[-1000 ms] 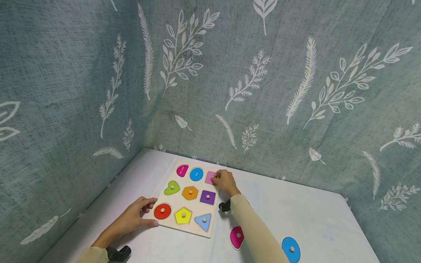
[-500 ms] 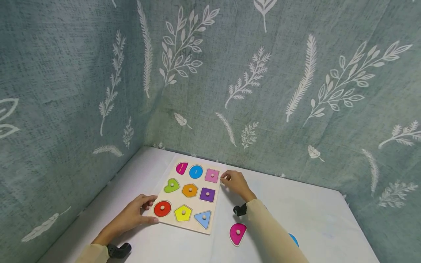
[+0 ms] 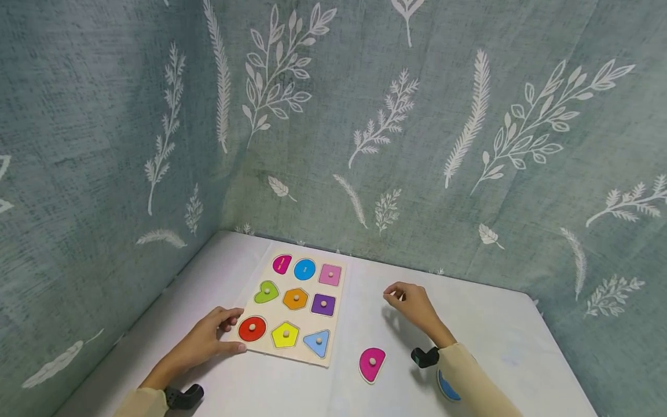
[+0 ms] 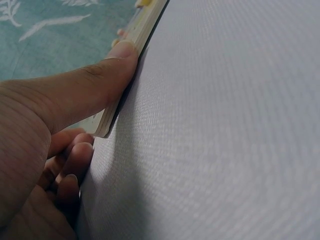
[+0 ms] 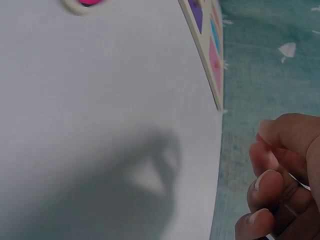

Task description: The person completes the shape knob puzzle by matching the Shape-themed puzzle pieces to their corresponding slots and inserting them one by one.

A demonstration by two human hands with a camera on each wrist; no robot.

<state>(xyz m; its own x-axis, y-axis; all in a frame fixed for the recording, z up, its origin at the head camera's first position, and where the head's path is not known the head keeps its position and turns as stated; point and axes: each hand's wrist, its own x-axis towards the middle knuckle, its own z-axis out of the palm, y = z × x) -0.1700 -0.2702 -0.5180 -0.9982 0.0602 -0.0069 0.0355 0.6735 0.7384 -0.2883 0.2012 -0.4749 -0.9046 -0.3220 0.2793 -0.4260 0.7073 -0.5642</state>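
Observation:
A wooden peg puzzle board (image 3: 276, 310) lies flat on the white table. My left hand (image 3: 205, 341) holds its near left corner, thumb along the front edge (image 4: 107, 119) and fingers at the left side. Seated in the board are several knobbed shapes, among them a pink square (image 3: 330, 274), a purple square (image 3: 323, 304) and a blue triangle (image 3: 318, 343). Two far recesses, a magenta half circle (image 3: 282, 264) and a blue circle (image 3: 304, 269), show printed words and no knob. Right of the board, my right hand (image 3: 417, 304) hovers over the table with loosely curled fingers and nothing in them.
A magenta half-circle piece (image 3: 372, 365) lies on the table right of the board. A blue round piece (image 3: 448, 387) is partly hidden under the right sleeve (image 3: 476, 379). Leaf-patterned green cloth walls (image 3: 396, 220) stand behind and to the left.
My right hand has left the pink square, uncovering its knob, and moved right and toward me above the table. My left hand stays at the board's corner. The view has shifted slightly.

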